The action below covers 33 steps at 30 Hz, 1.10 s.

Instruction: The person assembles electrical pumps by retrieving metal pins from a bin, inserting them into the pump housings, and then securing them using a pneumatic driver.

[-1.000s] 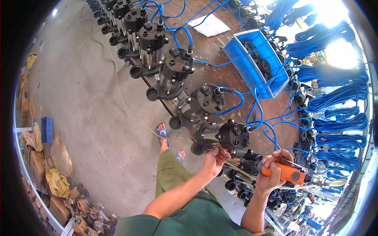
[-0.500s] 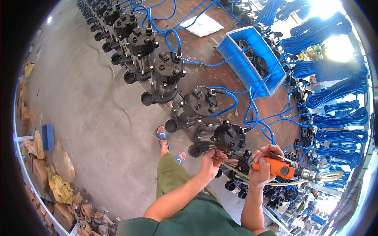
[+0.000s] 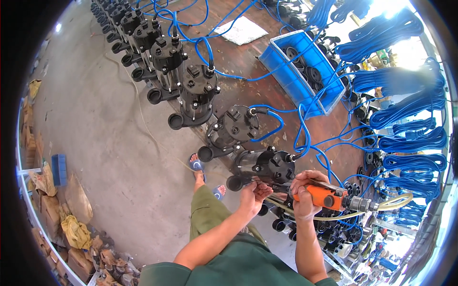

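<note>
My right hand is wrapped round an orange air screwdriver, which lies nearly level with its nose toward the pump lying on its side. This black-and-silver pump rests at the bench edge, its cable end to the right. Just below it, my left hand is closed, thumb and fingers drawn together by the pump's underside. Whatever it pinches is too small or hidden to name. The screwdriver's tip is hard to make out between hand and pump. A pale air hose runs from the tool's metal coupling.
A second pump leans tilted beyond, and several upright pumps line the bench edge. Blue cables cross the brown bench. A blue crate holds black round parts. Coiled blue cables hang at right.
My right hand has brought the screwdriver left, closer to the lying pump and my left hand. The left hand has shifted slightly left. The view has moved a little.
</note>
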{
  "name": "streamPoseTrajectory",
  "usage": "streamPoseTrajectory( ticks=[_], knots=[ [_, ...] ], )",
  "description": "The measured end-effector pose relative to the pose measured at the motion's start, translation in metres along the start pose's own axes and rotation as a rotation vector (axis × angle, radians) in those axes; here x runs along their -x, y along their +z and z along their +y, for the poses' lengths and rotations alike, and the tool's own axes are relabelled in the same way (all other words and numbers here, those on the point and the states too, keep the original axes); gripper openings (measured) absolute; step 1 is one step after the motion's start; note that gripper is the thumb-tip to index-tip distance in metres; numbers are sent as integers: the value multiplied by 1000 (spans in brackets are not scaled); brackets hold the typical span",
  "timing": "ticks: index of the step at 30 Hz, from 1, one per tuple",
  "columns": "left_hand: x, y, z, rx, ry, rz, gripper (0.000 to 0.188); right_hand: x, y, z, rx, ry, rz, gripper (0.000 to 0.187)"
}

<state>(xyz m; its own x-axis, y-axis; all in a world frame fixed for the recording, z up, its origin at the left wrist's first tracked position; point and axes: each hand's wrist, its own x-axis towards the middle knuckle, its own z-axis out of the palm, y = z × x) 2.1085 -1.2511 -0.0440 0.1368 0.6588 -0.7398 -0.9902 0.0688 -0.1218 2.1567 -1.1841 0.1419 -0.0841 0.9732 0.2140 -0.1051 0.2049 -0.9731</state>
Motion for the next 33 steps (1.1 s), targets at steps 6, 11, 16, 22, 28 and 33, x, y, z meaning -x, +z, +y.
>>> streamPoseTrajectory(
  ticks=[6, 11, 16, 22, 28, 33],
  knots=[
    [33, 4, 32, -1353, 882, 132, 50, 0, -13, 8, -53, 1, -55, 30],
    [12, 33, 67, -1629, 1330, -219, 121, -3, -2, 0, -24, -1, -62, 34],
    [-9, 19, 79, -1636, 1214, -312, 118, -13, 27, -18, -131, -86, -164, 38],
    [-10, 23, 85, -1663, 1257, -370, 111, -36, 45, 20, 58, -123, -311, 30],
    [-11, 39, 110, -1709, 1248, -562, 111, -44, 58, 8, -13, 99, -151, 44],
    [-29, 54, 129, -1619, 1169, -828, 119, -81, 63, 0, -5, -69, 39, 40]
  ],
)
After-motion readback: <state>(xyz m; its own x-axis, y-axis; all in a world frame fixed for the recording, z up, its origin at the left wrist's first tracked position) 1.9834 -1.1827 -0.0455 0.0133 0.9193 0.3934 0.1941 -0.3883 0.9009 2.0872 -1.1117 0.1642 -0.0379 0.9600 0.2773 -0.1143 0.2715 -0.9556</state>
